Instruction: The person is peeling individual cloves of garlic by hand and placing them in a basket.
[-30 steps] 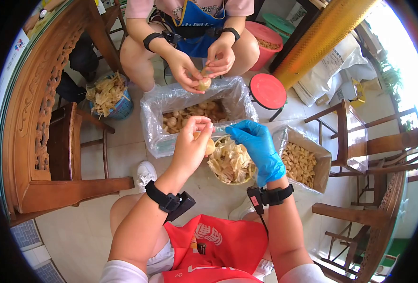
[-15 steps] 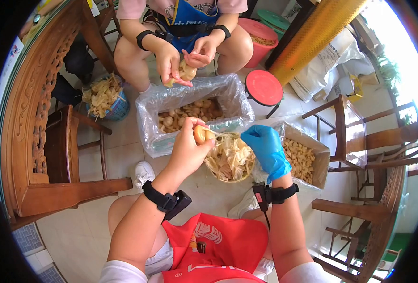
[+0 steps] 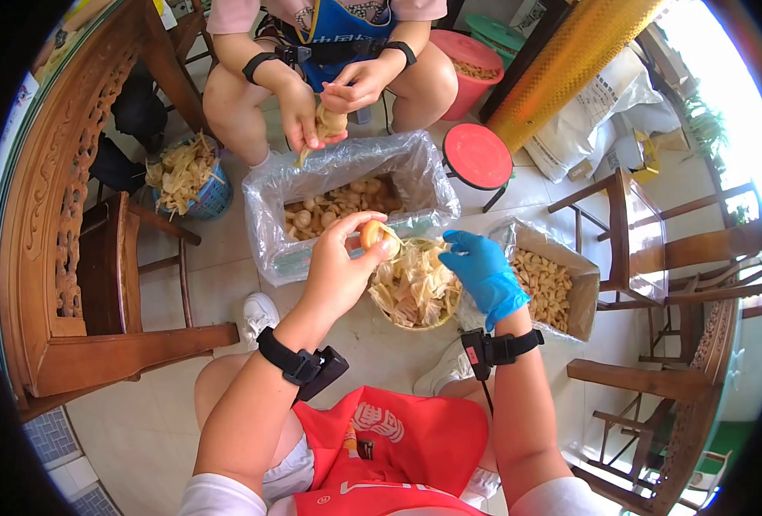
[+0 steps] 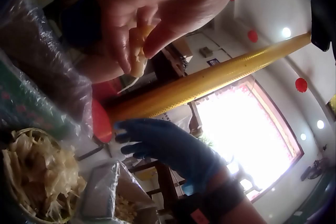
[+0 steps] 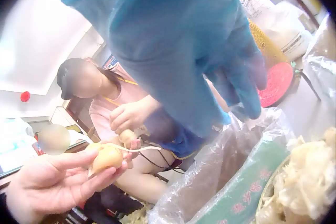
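Observation:
My bare left hand point(image 3: 339, 267) holds a partly peeled garlic bulb point(image 3: 372, 234) between thumb and fingers, above the gap between the bulb box and the basket. In the right wrist view the garlic bulb point(image 5: 107, 158) looks pale yellow, with a long thin strand of skin hanging off it. My right hand point(image 3: 487, 273), in a blue glove, is apart from the bulb with its fingers loosely extended and nothing in them. Below the hands stands a round basket point(image 3: 437, 327) heaped with papery garlic skins point(image 3: 413, 284).
A plastic-lined box point(image 3: 265, 193) of garlic bulbs lies ahead, a lined box point(image 3: 586, 297) of loose cloves to the right. Opposite, another person's hands point(image 3: 299, 112) hold a bulb. A red stool point(image 3: 477, 155), a blue basket of skins point(image 3: 213, 199) and wooden chairs point(image 3: 635, 219) stand around.
My right hand has moved away from the bulb to the right, and its fingers have loosened. The left hand has turned the bulb into view. The other person's hands have shifted left.

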{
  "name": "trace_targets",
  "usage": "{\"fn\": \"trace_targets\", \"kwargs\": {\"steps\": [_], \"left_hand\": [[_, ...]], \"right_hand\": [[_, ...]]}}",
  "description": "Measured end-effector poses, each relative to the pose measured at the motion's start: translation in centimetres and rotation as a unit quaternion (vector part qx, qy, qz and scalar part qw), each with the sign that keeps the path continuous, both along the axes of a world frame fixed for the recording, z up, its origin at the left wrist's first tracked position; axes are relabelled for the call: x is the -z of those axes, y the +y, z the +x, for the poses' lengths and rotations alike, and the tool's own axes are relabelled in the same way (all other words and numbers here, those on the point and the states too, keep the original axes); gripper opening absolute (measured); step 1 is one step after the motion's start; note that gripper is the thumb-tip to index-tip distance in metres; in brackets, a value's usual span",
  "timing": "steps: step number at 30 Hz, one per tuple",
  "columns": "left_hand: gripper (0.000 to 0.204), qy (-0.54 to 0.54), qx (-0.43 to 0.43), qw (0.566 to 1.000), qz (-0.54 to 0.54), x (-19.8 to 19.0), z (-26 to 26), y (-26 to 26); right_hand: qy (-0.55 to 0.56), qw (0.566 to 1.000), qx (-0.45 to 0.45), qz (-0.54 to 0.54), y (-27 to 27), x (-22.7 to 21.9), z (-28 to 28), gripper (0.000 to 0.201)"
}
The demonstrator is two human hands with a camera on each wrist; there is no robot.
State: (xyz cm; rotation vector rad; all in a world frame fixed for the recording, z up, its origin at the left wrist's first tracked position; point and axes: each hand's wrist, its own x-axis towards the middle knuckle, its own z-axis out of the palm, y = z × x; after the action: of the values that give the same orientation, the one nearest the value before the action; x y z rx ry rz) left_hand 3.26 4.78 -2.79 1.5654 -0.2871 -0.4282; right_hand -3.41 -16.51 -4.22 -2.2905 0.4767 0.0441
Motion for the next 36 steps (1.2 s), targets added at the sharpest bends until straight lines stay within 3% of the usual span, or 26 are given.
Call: {"fn": "trace_targets", "kwargs": {"steps": [1, 3, 6, 7, 11, 13, 16, 23, 25, 26, 30, 31, 32, 35, 36], "left_hand": [[0.029, 0.000, 0.000, 1.000, 0.000, -0.1, 0.0, 0.0], [0.023, 0.032, 0.000, 0.999, -0.031, -0.3, -0.1, -0.1], [0.016, 0.019, -0.014, 0.999, -0.036, 0.2, -0.2, -0.3], [0.016, 0.020, -0.013, 0.999, -0.036, 0.3, -0.3, -0.4], [0.010, 0.010, -0.032, 0.999, -0.031, 0.9, -0.3, -0.7], [0.010, -0.012, -0.049, 0.998, -0.026, 1.0, -0.3, -0.8], [0.009, 0.010, -0.040, 0.999, -0.002, 0.6, 0.0, -0.6], [0.010, 0.088, -0.034, 0.993, -0.071, -0.2, -0.8, -1.1], [0.009, 0.099, -0.036, 0.990, -0.094, -0.2, -0.8, -1.1], [0.009, 0.105, -0.031, 0.989, -0.100, -0.3, -0.7, -1.1], [0.010, 0.118, -0.018, 0.989, -0.093, -0.9, -0.6, -1.1], [0.010, 0.118, -0.019, 0.989, -0.093, -1.0, -0.7, -1.1], [0.011, 0.118, -0.012, 0.988, -0.094, -1.0, -0.8, -1.1], [0.012, 0.107, -0.004, 0.989, -0.098, -1.1, -0.9, -1.2], [0.012, 0.094, -0.001, 0.990, -0.102, -1.1, -0.9, -1.2]], "right_hand": [[0.000, 1.000, 0.000, 0.000, 0.5, -0.9, 0.3, 0.032], [-0.023, 0.994, -0.028, 0.106, 1.8, -2.7, 0.7, 0.032], [-0.063, 0.973, -0.139, 0.175, 3.4, -2.9, 0.9, 0.039], [-0.063, 0.973, -0.139, 0.176, 3.9, -3.1, 0.9, 0.039], [-0.179, 0.970, -0.150, 0.065, 5.1, -3.0, 1.0, 0.063], [-0.246, 0.948, -0.200, -0.017, 5.2, -3.2, 1.3, 0.059], [-0.262, 0.941, -0.204, -0.064, 5.6, -2.8, 1.1, 0.053], [-0.311, 0.925, -0.189, -0.110, 5.6, -2.5, 1.3, 0.037], [-0.280, 0.953, -0.114, 0.001, 6.1, -2.9, 1.2, 0.029], [-0.280, 0.953, -0.113, 0.002, 6.3, -2.9, 1.2, 0.029], [-0.239, 0.949, -0.022, 0.206, 6.5, -2.4, 1.4, 0.019], [-0.209, 0.937, 0.013, 0.279, 6.5, -2.1, 1.5, 0.019], [-0.209, 0.937, 0.013, 0.279, 6.5, -2.0, 1.6, 0.019], [-0.179, 0.863, 0.059, 0.468, 6.4, -1.8, 2.0, 0.021], [-0.179, 0.863, 0.059, 0.468, 6.4, -1.5, 2.0, 0.021]]}}
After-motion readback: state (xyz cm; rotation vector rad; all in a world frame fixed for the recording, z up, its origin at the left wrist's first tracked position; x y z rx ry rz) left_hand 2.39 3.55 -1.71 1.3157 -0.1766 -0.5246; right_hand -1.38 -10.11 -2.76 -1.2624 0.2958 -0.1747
